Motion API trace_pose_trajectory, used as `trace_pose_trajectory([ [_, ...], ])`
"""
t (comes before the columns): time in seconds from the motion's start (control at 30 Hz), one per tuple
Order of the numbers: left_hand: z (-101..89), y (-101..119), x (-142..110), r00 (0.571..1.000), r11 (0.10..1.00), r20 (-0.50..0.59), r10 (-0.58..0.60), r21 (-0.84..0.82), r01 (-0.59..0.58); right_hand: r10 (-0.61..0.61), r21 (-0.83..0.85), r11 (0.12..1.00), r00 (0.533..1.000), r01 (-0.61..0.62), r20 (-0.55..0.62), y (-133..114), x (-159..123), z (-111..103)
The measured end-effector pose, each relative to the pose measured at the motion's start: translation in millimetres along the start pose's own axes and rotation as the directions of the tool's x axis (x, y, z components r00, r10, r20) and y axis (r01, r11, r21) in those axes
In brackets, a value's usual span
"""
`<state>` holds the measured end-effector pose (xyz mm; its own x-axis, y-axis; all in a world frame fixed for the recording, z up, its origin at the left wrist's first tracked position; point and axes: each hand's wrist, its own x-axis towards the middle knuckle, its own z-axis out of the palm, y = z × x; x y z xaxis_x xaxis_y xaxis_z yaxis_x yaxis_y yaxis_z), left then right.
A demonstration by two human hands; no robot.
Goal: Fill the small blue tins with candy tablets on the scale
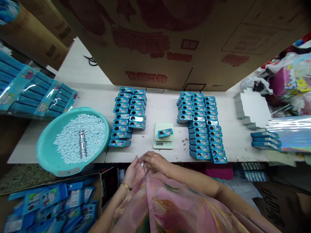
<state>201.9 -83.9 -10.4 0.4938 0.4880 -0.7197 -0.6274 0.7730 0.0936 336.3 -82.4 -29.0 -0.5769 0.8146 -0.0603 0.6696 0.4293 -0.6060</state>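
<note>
Left hand point(135, 172) unfolded, palm up, white candy point(142, 164) on it; right hand point(155, 161) bent close, can't tell grip. Blue tin point(165, 133) on scale point(159, 144), one o'clock. Tin rows point(199, 136), eleven and two; can't tell which are full. Bowl point(46, 142), ten o'clock: plenty left.

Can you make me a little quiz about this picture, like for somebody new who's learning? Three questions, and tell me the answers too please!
1. Which hand has a gold bracelet at its wrist?
2. True or false: a blue box is on the scale.
3. What lies on the tablets in the bowl?
A) scissors
B) a metal tool
C) a sheet of paper

Key:
1. The left hand.
2. True.
3. B.
</note>
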Motion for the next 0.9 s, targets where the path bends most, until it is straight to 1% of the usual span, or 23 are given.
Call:
trace_pose_trajectory([
  [0.07,8.8,1,-3,1.0,1.0,0.003,-0.011,0.018,0.011,-0.011,0.01,1.0,1.0,0.011,-0.012,-2,-2,-5],
  [0.13,20.2,3,-6,1.0,1.0,0.005,0.002,0.025,-0.002,-0.009,0.047,0.999,0.999,0.011,-0.041,-3,-2,-17],
  [0.23,40.2,5,-3,0.999,0.999,0.024,0.048,0.013,-0.049,0.044,0.141,0.99,0.989,-0.024,-0.138,1,0,-45],
  [0.3,53.0,8,4,0.996,0.996,0.027,0.085,-0.005,-0.085,0.093,0.165,0.985,0.97,-0.056,-0.226,11,2,-65],
  [0.37,63.5,11,15,0.992,0.992,0.007,0.128,-0.007,-0.128,0.137,0.131,0.986,0.944,-0.101,-0.299,26,4,-81],
  [0.4,67.6,13,20,0.989,0.989,-0.011,0.151,0.004,-0.151,0.155,0.101,0.986,0.935,-0.13,-0.318,34,5,-86],
  [0.47,73.6,16,30,0.979,0.98,-0.048,0.197,0.051,-0.195,0.187,0.027,0.982,0.932,-0.188,-0.312,47,7,-91],
  [0.53,77.3,19,38,0.968,0.966,-0.071,0.242,0.113,-0.233,0.21,-0.042,0.972,0.937,-0.231,-0.278,57,7,-90],
  [0.57,78.3,20,40,0.964,0.959,-0.072,0.255,0.146,-0.242,0.212,-0.064,0.969,0.939,-0.237,-0.272,59,7,-88],
  [0.63,77.7,22,45,0.963,0.946,-0.064,0.261,0.216,-0.242,0.194,-0.07,0.972,0.93,-0.226,-0.312,63,2,-83],
  [0.73,67.2,25,53,0.952,0.913,-0.081,0.295,0.316,-0.257,0.175,-0.002,0.981,0.884,-0.195,-0.434,65,-11,-79],
  [0.8,54.2,25,59,0.926,0.88,-0.14,0.352,0.387,-0.276,0.209,0.059,0.977,0.843,-0.207,-0.496,68,-24,-80],
  [0.9,33.4,24,65,0.867,0.825,-0.267,0.421,0.509,-0.245,0.294,0.148,0.956,0.785,-0.255,-0.546,75,-40,-88],
])
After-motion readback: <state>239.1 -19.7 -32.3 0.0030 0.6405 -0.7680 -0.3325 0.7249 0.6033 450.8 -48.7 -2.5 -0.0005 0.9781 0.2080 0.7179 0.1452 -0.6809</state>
